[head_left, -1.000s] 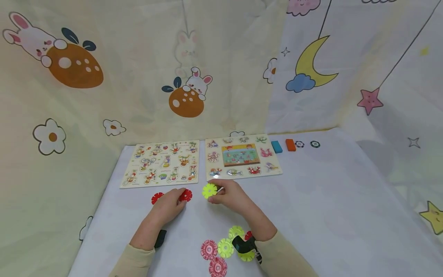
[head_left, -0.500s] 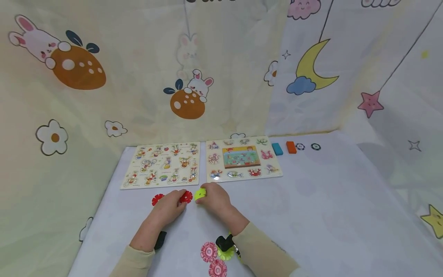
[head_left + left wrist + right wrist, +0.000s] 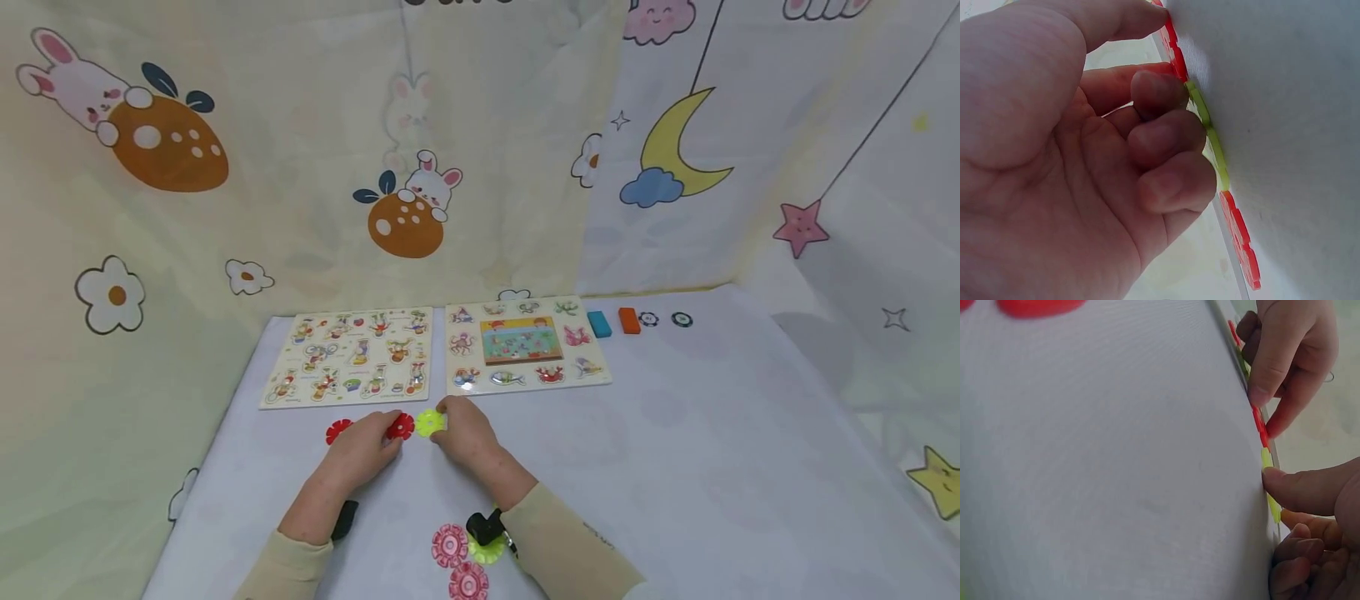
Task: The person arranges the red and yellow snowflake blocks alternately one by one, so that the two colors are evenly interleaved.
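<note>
Red flower-shaped disc (image 3: 402, 427) lies on the white cloth, its edges pinched between thumb and finger of my left hand (image 3: 363, 448). My right hand (image 3: 468, 439) pinches a yellow-green flower-shaped disc (image 3: 429, 422) the same way, thumb at the near edge and finger at the far edge. The two discs lie flat, edge to edge. Under the left hand, a yellow-green disc (image 3: 1217, 159) and another red disc (image 3: 1240, 239) continue the row; the head view shows only that outer red disc (image 3: 337, 430), left of the hand.
Behind the row lie two picture puzzle boards, left (image 3: 345, 357) and right (image 3: 525, 383). A blue block (image 3: 599, 324), an orange block (image 3: 629, 321) and two round chips (image 3: 682, 319) sit farther right. Pinkish discs (image 3: 450, 545) and a yellow-green disc (image 3: 487, 550) lie in front, partly under the right wrist.
My right hand has moved left with the yellow-green disc, which was tilted half a second ago and now lies flat against the red disc. The left hand has stayed in place.
</note>
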Demonstrator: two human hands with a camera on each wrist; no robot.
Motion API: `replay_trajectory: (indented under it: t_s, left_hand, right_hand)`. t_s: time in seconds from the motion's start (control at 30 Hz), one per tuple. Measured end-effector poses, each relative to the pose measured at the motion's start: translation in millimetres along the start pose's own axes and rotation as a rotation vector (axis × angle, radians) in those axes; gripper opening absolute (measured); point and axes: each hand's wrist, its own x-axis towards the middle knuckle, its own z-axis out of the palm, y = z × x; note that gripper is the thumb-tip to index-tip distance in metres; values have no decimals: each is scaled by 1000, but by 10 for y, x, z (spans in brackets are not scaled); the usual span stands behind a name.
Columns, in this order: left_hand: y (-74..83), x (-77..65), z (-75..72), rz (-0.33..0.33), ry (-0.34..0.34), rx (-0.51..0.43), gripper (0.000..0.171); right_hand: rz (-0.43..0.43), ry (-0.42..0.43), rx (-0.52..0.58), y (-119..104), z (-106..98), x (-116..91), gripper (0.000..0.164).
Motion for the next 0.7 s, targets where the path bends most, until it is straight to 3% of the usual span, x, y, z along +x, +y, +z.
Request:
replay_trajectory:
  t_s: [0.23,0.43,0.7]
  left_hand:
    - [8,13,28,7,37,-36,58]
    - [157,77,109,45,75,-66,60]
    - [363,217,129,138,55,-9,51]
  right_hand:
    - [-28,-14,39,59,-18,18,44]
    - [-41,-51,68,123,-58,16,47]
    - [-84,-48,130,180,-78,58,27]
